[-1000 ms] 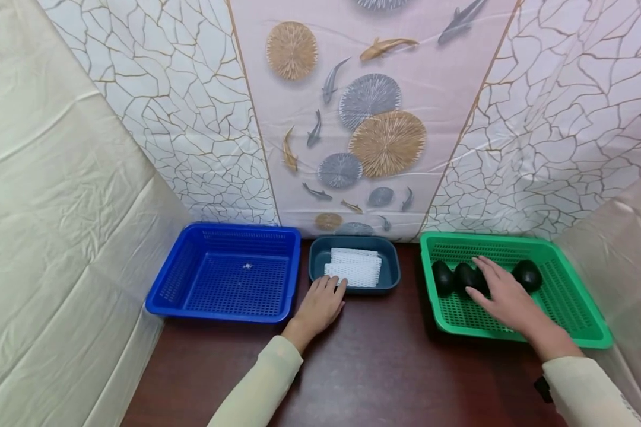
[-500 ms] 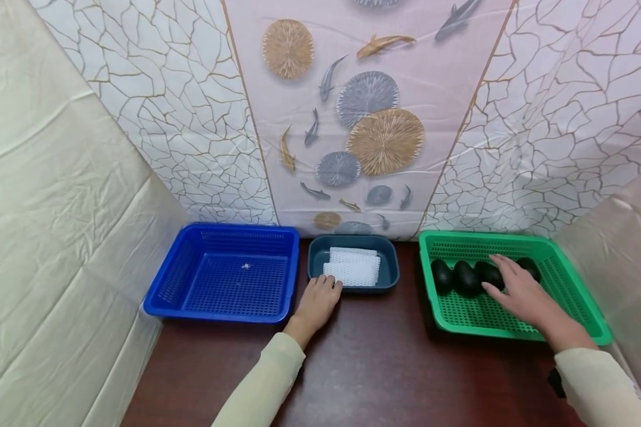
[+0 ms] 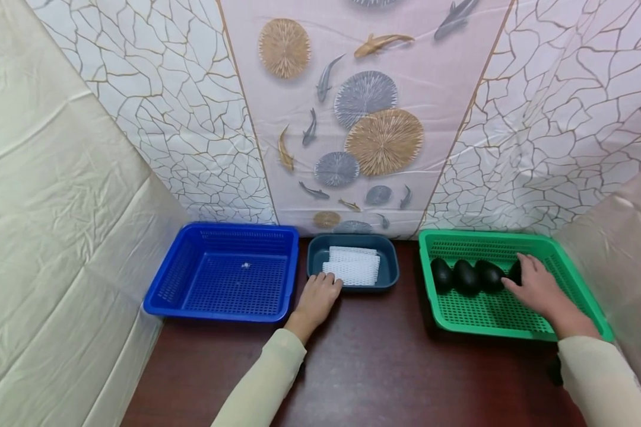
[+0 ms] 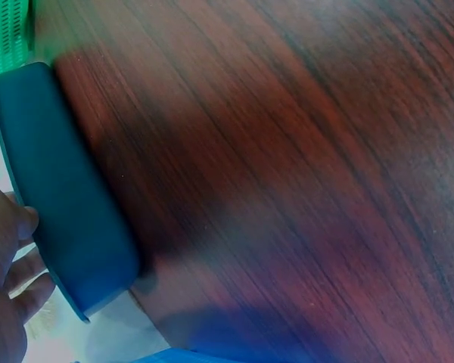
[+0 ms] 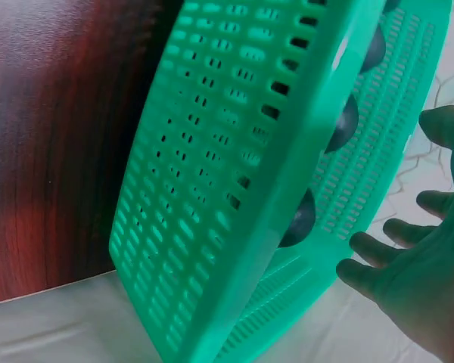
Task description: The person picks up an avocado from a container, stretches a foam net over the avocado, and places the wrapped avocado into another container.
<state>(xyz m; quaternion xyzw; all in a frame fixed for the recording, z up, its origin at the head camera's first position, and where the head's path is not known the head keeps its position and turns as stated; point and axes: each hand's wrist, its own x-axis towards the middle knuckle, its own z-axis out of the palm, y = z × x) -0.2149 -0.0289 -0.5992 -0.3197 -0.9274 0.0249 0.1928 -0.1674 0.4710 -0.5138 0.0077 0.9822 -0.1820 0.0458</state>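
In the head view my left hand (image 3: 316, 299) rests at the front rim of a dark teal tray (image 3: 390, 281), fingertips beside white mesh pieces (image 3: 352, 271) inside. The left wrist view has the left hand (image 4: 6, 257) touching the rim of the tray (image 4: 68, 181). My right hand (image 3: 539, 290) hovers over the green basket (image 3: 491, 331), partly covering the rightmost of several dark egg-shaped items (image 3: 514, 273). Spread, slightly bent fingers show on the right hand (image 5: 424, 265), nothing held, beyond the green basket (image 5: 276, 197) and a dark item (image 5: 299, 221).
A blue basket (image 3: 219, 317) stands at the left with a small whitish bit (image 3: 246, 265) on its bottom. The brown table (image 3: 379, 356) lies in front of the containers. Patterned cloth (image 3: 384, 142) hangs behind, and pale cloth covers both sides.
My right hand has moved right, from above the middle dark items to the rightmost one, uncovering the others. The left hand has shifted only slightly at the tray rim.
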